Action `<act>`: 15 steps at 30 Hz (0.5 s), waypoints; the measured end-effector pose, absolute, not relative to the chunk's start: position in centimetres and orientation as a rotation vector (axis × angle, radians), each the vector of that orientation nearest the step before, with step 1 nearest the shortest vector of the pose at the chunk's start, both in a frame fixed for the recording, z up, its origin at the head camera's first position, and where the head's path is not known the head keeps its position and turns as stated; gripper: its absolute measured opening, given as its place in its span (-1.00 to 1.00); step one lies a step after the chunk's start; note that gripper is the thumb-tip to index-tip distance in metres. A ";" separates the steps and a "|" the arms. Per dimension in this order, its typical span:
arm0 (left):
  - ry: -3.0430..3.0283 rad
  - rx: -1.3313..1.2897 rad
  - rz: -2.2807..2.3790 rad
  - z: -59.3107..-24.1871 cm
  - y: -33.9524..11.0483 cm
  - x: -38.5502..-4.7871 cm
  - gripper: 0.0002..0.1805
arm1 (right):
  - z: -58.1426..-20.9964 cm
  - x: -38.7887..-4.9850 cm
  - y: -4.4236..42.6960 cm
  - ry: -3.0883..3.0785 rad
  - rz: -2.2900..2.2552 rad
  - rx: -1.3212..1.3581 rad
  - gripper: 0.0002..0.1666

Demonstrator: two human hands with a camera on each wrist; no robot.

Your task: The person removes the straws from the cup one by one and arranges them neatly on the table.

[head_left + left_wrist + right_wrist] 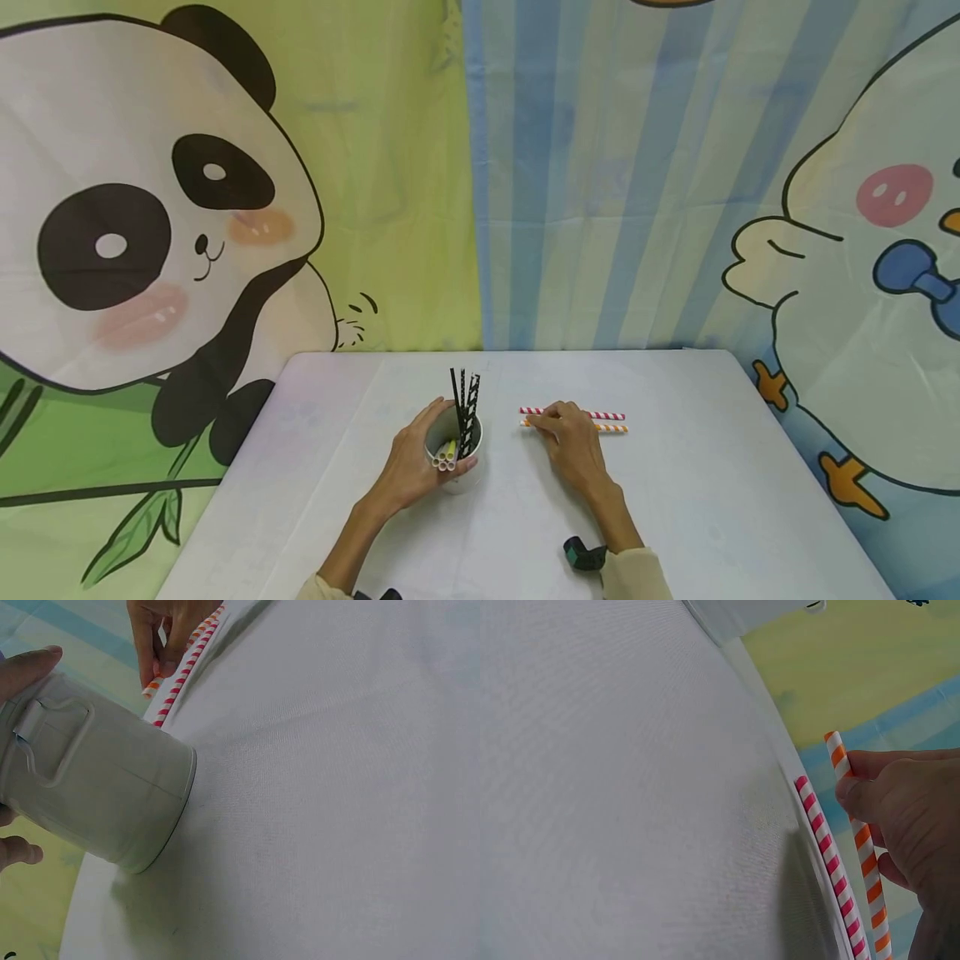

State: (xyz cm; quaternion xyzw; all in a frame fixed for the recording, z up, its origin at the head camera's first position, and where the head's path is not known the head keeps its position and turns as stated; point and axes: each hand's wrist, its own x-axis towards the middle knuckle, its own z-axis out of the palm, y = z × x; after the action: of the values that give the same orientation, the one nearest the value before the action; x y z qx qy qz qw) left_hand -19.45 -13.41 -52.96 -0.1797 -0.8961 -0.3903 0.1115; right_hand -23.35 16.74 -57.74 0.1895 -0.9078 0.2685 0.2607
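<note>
My left hand [407, 465] grips a white metal pail [112, 776] with a small wire handle on its side. Several black patterned paper straws [471, 410] stand up out of it. Lower inside, a yellow straw [452, 448] and several pale ones lean at the near rim. To the right, my right hand [576, 448] pinches an orange-and-white striped straw [867, 862] near one end between thumb and fingers. A red-and-white striped straw [829, 851] lies on the table just beyond it, roughly parallel. The pail's far side is hidden.
A white cloth covers the table [697, 467]. Behind it hang printed curtains, with a panda [112, 150] at left and a white bird [847, 350] at right. A black wrist device [585, 554] sits beside the right sleeve.
</note>
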 end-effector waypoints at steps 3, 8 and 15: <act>-2.634 -0.527 -1.148 -52.9 -13.4 -19.5 0.02 | -57.7 -23.4 16.7 -2.471 0.728 0.513 -0.70; -2.642 -0.522 -1.149 -52.8 -13.4 -19.5 0.03 | -57.8 -23.4 16.5 -2.540 0.721 0.491 -0.74; -2.644 -0.529 -1.149 -52.9 -13.5 -19.5 0.03 | -58.2 -23.3 16.4 -2.565 0.693 0.481 -0.76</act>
State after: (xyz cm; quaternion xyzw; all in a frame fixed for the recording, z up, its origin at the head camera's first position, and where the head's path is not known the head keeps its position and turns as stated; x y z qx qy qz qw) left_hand -19.52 -13.47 -52.85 -0.1796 -0.8971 -0.3899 0.1049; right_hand -23.33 16.41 -58.21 0.1737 -0.9270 0.2504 0.2187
